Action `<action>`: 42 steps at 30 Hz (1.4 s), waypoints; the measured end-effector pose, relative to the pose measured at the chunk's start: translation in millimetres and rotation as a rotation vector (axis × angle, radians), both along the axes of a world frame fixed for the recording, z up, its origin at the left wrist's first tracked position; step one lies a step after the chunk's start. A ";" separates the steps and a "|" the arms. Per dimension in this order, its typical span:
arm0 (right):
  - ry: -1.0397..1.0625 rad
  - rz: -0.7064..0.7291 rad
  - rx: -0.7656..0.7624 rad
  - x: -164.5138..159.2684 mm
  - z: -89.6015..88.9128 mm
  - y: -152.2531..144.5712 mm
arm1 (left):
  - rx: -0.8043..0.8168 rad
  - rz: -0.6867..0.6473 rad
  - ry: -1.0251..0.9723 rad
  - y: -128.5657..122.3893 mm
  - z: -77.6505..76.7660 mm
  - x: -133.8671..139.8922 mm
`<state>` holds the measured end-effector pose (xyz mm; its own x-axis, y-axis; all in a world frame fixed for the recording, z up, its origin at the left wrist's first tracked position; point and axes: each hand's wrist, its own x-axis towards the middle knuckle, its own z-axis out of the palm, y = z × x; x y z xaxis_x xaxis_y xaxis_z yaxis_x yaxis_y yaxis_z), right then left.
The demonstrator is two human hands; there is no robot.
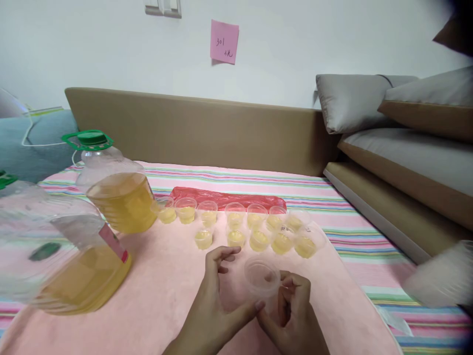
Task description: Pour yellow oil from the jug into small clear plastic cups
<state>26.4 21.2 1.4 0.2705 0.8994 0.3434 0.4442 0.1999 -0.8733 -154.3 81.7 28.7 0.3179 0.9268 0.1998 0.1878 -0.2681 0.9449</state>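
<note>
Both hands meet low in the middle of the head view around an empty clear plastic cup (261,278). My left hand (218,301) touches it with the thumb at its lower side, the other fingers curled apart above. My right hand (293,310) pinches the cup's right side. Beyond them stand two rows of several small clear cups filled with yellow oil (236,224) on a pink cloth (166,291). Two big clear oil jugs stand at left: one with a green cap (116,185), a nearer one (62,256) with a red label.
A red plastic strip (229,197) lies behind the cups on a striped sheet (354,246). A tan headboard (207,128) runs behind. Grey and tan cushions (406,128) are stacked at right. A stack of clear cups (443,276) blurs at the right edge.
</note>
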 end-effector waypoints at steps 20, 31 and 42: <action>-0.186 0.036 0.135 7.6 -18.7 1.7 | -0.020 -0.069 0.100 0.5 12.0 -4.0; -0.275 0.067 0.159 16.5 -28.2 2.7 | -0.079 -0.085 0.162 -0.3 24.7 -6.4; -0.253 0.086 0.120 16.2 -24.2 2.0 | -0.051 -0.084 0.118 -1.8 20.9 -7.5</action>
<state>42.5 23.1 -22.9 0.0868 0.8643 0.4953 0.6219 0.3414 -0.7048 -161.8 79.9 49.6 0.4131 0.9040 0.1100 0.2771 -0.2398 0.9304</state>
